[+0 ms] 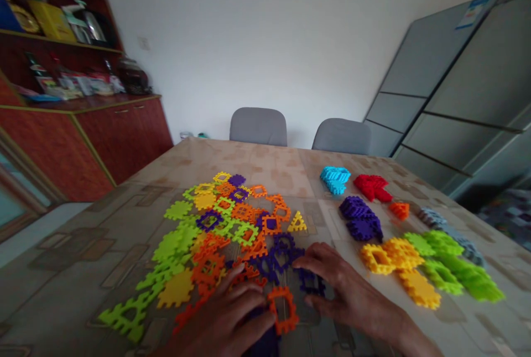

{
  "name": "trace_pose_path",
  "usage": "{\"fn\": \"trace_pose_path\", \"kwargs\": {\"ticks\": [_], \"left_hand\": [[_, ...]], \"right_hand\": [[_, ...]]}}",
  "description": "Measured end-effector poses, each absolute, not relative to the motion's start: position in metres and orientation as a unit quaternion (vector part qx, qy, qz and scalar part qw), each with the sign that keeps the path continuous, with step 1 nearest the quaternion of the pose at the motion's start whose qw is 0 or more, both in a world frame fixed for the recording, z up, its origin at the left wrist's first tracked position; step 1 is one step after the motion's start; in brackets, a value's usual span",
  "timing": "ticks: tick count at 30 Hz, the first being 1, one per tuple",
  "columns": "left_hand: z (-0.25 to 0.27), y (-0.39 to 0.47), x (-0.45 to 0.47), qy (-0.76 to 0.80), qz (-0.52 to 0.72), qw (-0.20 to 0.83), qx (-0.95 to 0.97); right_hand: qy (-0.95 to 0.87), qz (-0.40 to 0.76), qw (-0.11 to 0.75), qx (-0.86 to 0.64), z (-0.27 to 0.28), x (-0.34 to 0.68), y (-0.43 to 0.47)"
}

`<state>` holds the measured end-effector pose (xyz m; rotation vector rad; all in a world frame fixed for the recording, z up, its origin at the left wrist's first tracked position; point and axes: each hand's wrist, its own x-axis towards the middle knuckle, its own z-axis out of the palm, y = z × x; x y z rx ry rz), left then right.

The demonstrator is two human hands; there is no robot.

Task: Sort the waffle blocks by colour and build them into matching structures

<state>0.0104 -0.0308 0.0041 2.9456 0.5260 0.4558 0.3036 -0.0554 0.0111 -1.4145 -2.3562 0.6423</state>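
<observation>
My left hand [226, 318] is low in the middle, its fingers and thumb curled around dark purple building pieces [265, 343], mostly hidden by the hand. On the right, my right hand [338, 285] has its thumb and fingers about a purple square frame piece [312, 284] at the table surface. An orange frame piece [284, 310] stands out between the two hands. More purple interlocking pieces [282, 252] lie just beyond my right fingertips. Loose orange pieces [208, 268] spread beside and beyond my left hand.
Green pieces [176, 241] line the pile's left side; a yellow triangle [297, 221] lies at its right. Grouped by colour at right are cyan [335, 179], red [372, 186], purple [360, 220], yellow [400, 257], green [454, 263] and grey stacks [467, 246]. Two chairs [258, 125] stand behind the table.
</observation>
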Motion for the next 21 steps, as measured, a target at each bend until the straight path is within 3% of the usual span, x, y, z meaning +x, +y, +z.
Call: {"fn": "trace_pose_path", "kwargs": {"ticks": [9,14,21], "left_hand": [[-0.017,-0.03,-0.006,0.272,0.2,0.065,0.939],[-0.023,0.004,-0.028,0.373,0.237,0.066,0.895],[-0.018,0.03,-0.047,0.437,0.231,0.097,0.864]], "right_hand": [[-0.763,0.274,0.236,-0.536,0.011,0.311,-0.054],[-0.76,0.37,0.187,-0.501,0.016,0.308,-0.055],[-0.786,0.377,0.104,-0.478,0.014,0.309,-0.062]]}}
